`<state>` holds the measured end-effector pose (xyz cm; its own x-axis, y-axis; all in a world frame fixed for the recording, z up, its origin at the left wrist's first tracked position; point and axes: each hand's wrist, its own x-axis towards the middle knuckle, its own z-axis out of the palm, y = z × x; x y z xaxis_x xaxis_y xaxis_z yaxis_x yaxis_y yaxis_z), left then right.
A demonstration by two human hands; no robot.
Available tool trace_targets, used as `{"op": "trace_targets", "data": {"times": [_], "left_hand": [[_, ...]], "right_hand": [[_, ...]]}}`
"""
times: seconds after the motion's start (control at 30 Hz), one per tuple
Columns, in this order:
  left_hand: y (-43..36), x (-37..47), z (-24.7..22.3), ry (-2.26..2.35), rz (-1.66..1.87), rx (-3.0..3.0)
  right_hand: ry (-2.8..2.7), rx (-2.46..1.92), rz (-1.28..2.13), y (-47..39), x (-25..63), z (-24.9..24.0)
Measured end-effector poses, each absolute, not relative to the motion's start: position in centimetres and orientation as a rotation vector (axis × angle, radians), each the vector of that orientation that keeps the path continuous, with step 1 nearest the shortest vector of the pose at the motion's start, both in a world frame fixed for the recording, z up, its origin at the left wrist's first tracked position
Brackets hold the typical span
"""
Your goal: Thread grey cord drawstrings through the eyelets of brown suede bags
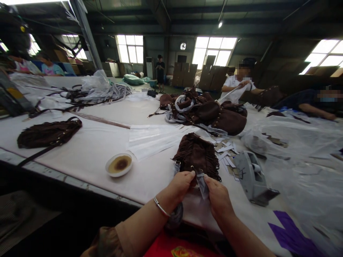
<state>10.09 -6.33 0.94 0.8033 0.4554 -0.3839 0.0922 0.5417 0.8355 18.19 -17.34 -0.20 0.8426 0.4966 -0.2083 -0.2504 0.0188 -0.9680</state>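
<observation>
A dark brown fringed bag [198, 153] lies on the white-covered table in front of me. At its near edge, my left hand [184, 180] has thumb and fingers pinched together by a small metal ring; whether it grips the bag or its strap is hidden. My right hand [216, 191] pinches a strip of greyish plastic wrap [202, 184] that hangs from the bag's near end. More grey wrapping [176, 216] dangles below my left wrist, which wears a silver bangle.
Left of the bag stands a shallow white bowl [118, 165] with brown liquid. To the right are a grey tape dispenser [253, 176], paper tags [226, 155] and clear plastic bags [300, 142]. Brown bags [209, 112] pile up beyond; a co-worker [238, 84] handles white wrapping there.
</observation>
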Motion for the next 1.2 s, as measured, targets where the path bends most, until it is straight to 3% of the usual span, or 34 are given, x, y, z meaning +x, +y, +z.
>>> {"op": "trace_targets", "data": {"times": [0.23,0.53,0.77,1.2], "left_hand": [[-6.3,9.1,1.3,0.633,0.452,1.582],[-6.0,9.2,2.1,0.637,0.513,1.716],[-5.6,9.3,1.6,0.443,0.821,1.898],[-5.6,8.5,0.6,0.57,0.567,1.652]], "right_hand": [[-0.29,-1.541,0.555,-17.6,18.2,-0.4],[-0.388,-1.637,0.521,-17.6,19.0,0.8],[-0.651,-1.731,0.396,-17.5,20.4,0.6],[-0.587,-1.733,0.523,-17.0,21.1,0.5]]}}
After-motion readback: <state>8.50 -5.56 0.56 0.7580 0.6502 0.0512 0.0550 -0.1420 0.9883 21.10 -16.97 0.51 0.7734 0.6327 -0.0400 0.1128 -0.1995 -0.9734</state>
